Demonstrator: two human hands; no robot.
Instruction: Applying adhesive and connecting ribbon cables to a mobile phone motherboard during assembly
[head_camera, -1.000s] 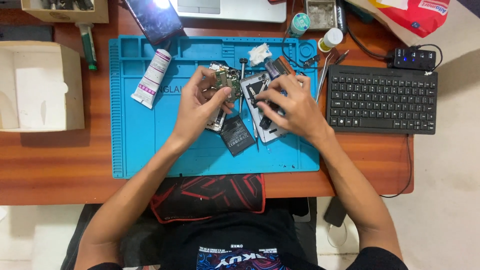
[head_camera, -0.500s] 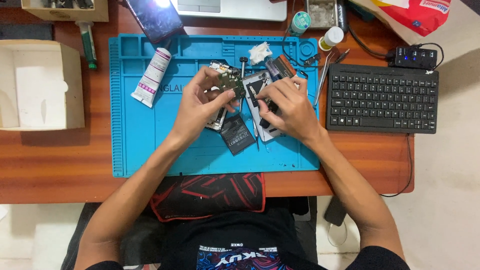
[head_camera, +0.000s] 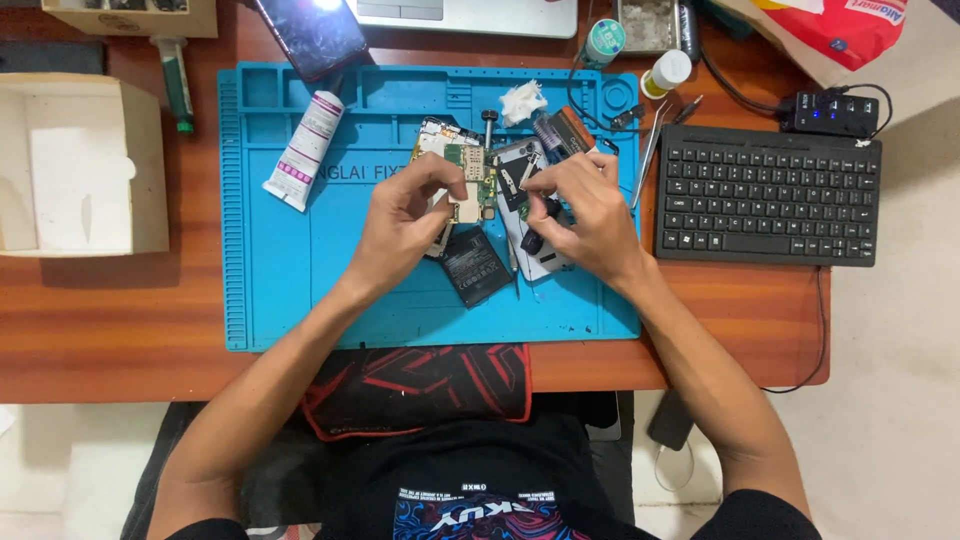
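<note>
Fingers (head_camera: 425, 185) of left hand (head_camera: 405, 225) pinch a green circuit board (head_camera: 470, 180), lifted just above the blue mat (head_camera: 300, 290). Right hand (head_camera: 590, 210) is curled around a dark tool (head_camera: 535, 240); its tip, near the board's right edge, is hidden by the fingers.

Progress, judged: phone is already stripped. Board is out of the housing (head_camera: 530, 215), which lies open on the mat under the right hand; black battery (head_camera: 475, 265) lies loose just beside it. Work on the board is in hand; reassembly not yet begun.

Around, largest first: wooden desk (head_camera: 120, 320); mat; black keyboard (head_camera: 765, 195) right of mat; white box (head_camera: 80, 165) at left; laptop (head_camera: 465, 15) at far edge; another phone (head_camera: 310, 35) overlapping the mat's top left corner; white tube (head_camera: 305, 150) on the mat; tweezers (head_camera: 650, 150) between mat and keyboard; white wad (head_camera: 522, 100); small bottle (head_camera: 665, 72).

Obstructions: battery and housing crowd the space under both hands. Tube is well apart.
</note>
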